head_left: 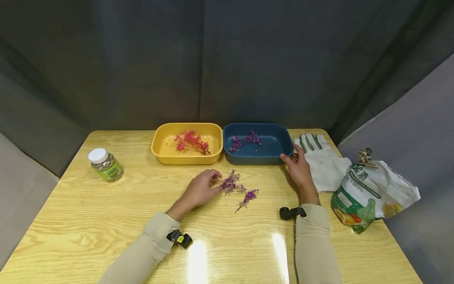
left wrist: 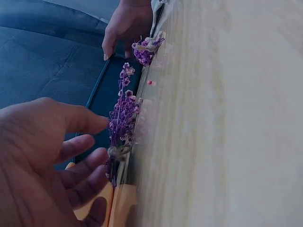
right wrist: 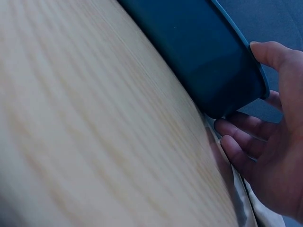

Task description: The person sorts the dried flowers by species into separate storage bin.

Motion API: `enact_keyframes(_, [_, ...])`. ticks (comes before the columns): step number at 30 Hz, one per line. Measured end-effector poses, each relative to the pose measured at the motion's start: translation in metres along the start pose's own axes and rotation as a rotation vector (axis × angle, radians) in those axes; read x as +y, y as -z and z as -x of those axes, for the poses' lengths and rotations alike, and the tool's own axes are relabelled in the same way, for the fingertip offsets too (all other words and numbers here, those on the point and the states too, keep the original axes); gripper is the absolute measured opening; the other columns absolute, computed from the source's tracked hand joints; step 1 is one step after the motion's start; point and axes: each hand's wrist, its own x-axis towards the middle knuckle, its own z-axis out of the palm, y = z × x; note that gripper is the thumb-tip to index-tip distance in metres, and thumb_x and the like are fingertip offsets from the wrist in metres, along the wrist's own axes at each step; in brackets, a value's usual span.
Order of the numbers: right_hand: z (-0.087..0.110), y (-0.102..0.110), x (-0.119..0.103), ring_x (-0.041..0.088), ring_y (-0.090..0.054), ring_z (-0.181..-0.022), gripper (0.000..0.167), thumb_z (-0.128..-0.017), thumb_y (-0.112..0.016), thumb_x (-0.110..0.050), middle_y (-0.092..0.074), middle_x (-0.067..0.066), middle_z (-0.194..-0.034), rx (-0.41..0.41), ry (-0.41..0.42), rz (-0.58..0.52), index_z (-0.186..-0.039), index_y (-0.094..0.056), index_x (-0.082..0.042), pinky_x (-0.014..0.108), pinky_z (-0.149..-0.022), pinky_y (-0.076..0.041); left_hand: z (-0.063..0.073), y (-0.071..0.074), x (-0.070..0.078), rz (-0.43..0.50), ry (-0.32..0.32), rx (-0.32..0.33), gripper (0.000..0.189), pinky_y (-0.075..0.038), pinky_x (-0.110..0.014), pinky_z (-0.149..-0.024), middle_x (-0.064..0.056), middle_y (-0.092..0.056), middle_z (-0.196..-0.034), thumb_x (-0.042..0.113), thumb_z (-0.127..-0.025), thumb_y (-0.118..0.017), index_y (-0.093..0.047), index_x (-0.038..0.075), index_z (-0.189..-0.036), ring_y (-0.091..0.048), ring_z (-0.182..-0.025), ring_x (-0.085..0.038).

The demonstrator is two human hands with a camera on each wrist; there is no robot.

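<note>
My left hand (head_left: 203, 188) is low over the table, fingers loosely bent. Its fingertips are right beside a purple dried-flower sprig (head_left: 230, 183), whose tied stems (left wrist: 112, 165) show in the left wrist view. A second, smaller purple sprig (head_left: 247, 198) lies a little to the right. My right hand (head_left: 299, 167) holds the near right corner of a blue bin (head_left: 259, 159). In the right wrist view its thumb (right wrist: 265, 53) lies on the rim and the other fingers bend around the corner. Another purple sprig (head_left: 252, 138) lies inside this bin.
A yellow bin (head_left: 186, 160) with pink dried flowers (head_left: 191, 142) stands left of the blue one. At the left is a white-lidded jar (head_left: 108, 167). White work gloves (head_left: 320, 165) and a clipped white-green bag (head_left: 365, 193) lie on the right.
</note>
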Motion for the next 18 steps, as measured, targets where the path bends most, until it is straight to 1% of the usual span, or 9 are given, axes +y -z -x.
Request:
enact_keyframes(5, [0.0003, -0.0015, 0.0004, 0.036, -0.047, -0.132, 0.083, -0.09, -0.052, -0.062, -0.041, 0.017, -0.149, -0.003, 0.006, 0.003, -0.156, -0.01, -0.032, 0.053, -0.11, -0.033, 0.0018, -0.0009, -0.0028, -0.099, 0.001, -0.018, 0.026, -0.044, -0.032, -0.073, 0.004, -0.061, -0.088, 0.023, -0.083, -0.073, -0.065, 0.017, -0.108, -0.054, -0.077, -0.011])
enact_keyframes(10, [0.0003, -0.001, 0.0002, 0.035, -0.047, -0.132, 0.084, -0.09, -0.053, -0.062, -0.042, 0.017, -0.149, -0.003, 0.005, 0.003, -0.156, -0.01, -0.032, 0.053, -0.11, -0.033, 0.0033, -0.0025, -0.0037, -0.164, -0.001, -0.014, 0.02, -0.044, -0.033, -0.072, 0.012, -0.06, -0.079, 0.022, -0.083, -0.072, -0.067, 0.02, -0.102, -0.054, -0.076, -0.009])
enact_keyframes(15, [-0.0008, -0.0005, -0.0001, 0.035, -0.046, -0.134, 0.083, -0.09, -0.054, -0.06, -0.041, 0.016, -0.15, -0.006, 0.001, 0.003, -0.156, -0.01, -0.033, 0.053, -0.111, -0.032, 0.0038, -0.0047, -0.0039, -0.184, 0.009, -0.017, 0.018, -0.043, -0.036, -0.075, 0.016, -0.06, -0.075, 0.024, -0.084, -0.072, -0.068, 0.023, -0.102, -0.055, -0.078, -0.009])
enact_keyframes(18, [-0.0007, -0.0005, -0.0002, 0.035, -0.045, -0.135, 0.081, -0.092, -0.054, -0.057, -0.04, 0.017, -0.151, -0.008, -0.002, 0.004, -0.156, -0.01, -0.033, 0.054, -0.111, -0.031, 0.0036, -0.0061, -0.0041, -0.188, 0.016, -0.01, 0.02, -0.043, -0.036, -0.076, 0.016, -0.06, -0.076, 0.026, -0.083, -0.073, -0.067, 0.024, -0.102, -0.055, -0.079, -0.009])
